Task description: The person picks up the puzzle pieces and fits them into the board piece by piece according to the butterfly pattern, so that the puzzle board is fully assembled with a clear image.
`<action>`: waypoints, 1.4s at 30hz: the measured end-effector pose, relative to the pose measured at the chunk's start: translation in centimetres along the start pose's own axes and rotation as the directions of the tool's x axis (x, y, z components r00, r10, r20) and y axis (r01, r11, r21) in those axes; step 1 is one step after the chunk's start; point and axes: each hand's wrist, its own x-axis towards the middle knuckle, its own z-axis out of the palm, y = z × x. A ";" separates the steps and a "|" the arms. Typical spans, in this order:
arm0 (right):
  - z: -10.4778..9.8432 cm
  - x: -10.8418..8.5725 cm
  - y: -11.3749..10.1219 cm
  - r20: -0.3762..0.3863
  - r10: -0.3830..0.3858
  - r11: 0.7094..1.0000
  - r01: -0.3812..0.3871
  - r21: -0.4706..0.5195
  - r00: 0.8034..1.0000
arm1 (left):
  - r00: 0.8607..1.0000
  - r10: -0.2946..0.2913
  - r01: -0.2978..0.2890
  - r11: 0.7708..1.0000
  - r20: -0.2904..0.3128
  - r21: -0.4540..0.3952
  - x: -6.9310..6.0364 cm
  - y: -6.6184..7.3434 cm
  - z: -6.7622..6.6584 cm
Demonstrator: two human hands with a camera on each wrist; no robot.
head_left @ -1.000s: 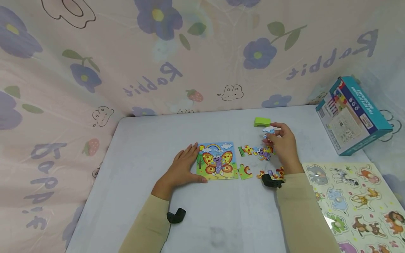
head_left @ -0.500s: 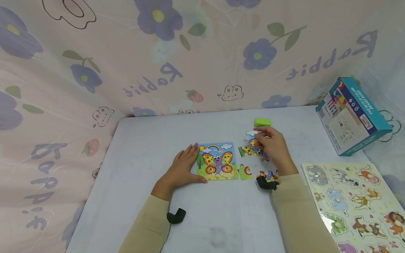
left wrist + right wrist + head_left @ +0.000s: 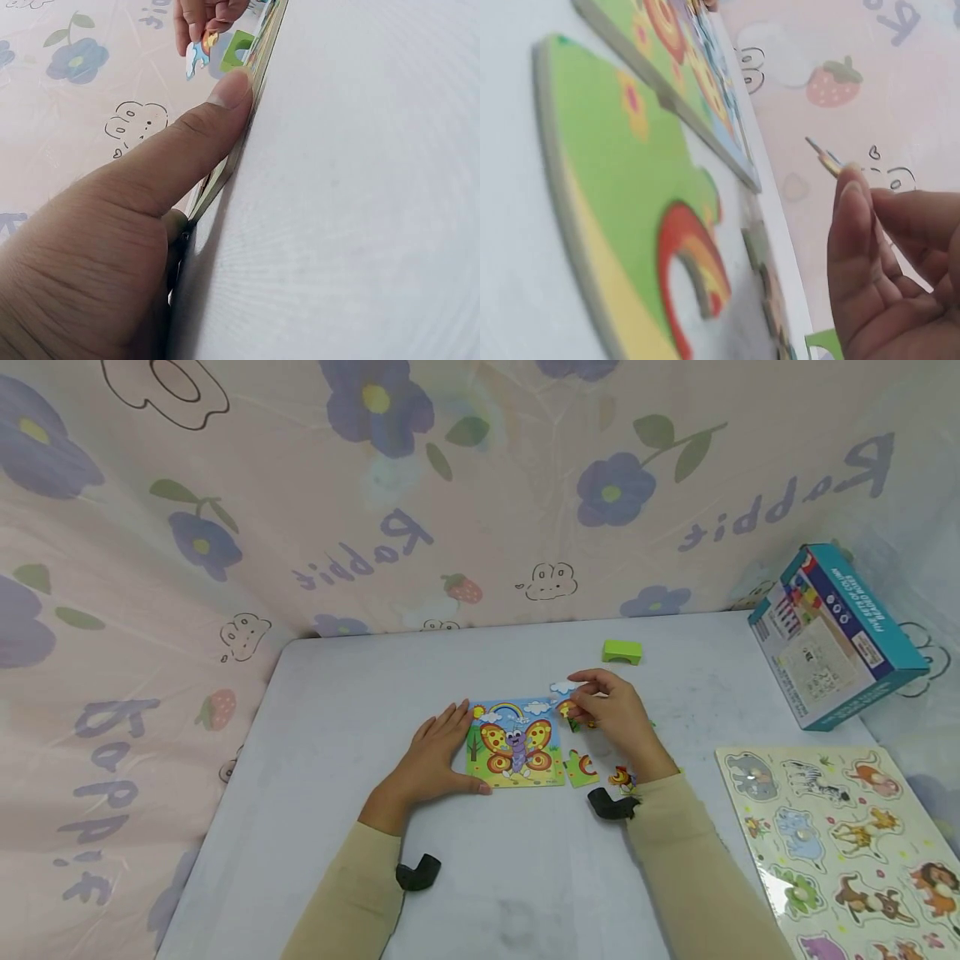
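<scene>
A square butterfly puzzle board (image 3: 514, 742) lies on the white table. My left hand (image 3: 423, 764) rests at its left side, fingers straight along that edge and thumb touching the near edge, as the left wrist view also shows. Between thumb and fingertips my right hand (image 3: 618, 718) pinches a jigsaw piece (image 3: 564, 689) with a white cloud on blue. It is raised near the board's far right corner, and seen edge-on in the right wrist view. A green jigsaw piece (image 3: 579, 768) with a red arc lies just right of the board. Other loose pieces are partly hidden under my right hand and wrist.
A light green arch block (image 3: 622, 651) stands beyond my right hand. At the back right a teal box (image 3: 840, 635) leans near the curtain (image 3: 480, 493). An animal peg puzzle (image 3: 847, 827) lies at the right, beside my right sleeve.
My right hand has carried the cloud jigsaw piece leftward and slightly nearer, from beside the green block to the board's far right corner. The left hand has stayed still.
</scene>
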 end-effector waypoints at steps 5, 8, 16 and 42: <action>1.0 0.4 0.8 0.038 0.018 1.000 -0.018 0.000 0.999 | 1.000 -0.003 0.003 1.000 -0.001 0.003 0.0 0.1 0.0; 1.5 0.6 1.4 0.054 0.019 1.000 -0.018 -0.020 0.998 | 1.000 -0.005 0.005 1.000 0.000 0.001 0.0 0.2 -0.1; 2.8 0.6 1.7 0.095 0.074 0.997 -0.073 -0.013 0.993 | 1.000 -0.003 0.003 1.000 -0.005 -0.004 0.0 0.2 0.0; 3.1 0.1 0.9 0.146 -0.091 0.867 0.150 -0.475 0.985 | 1.000 -0.012 0.012 1.000 -0.001 0.001 0.0 0.1 0.0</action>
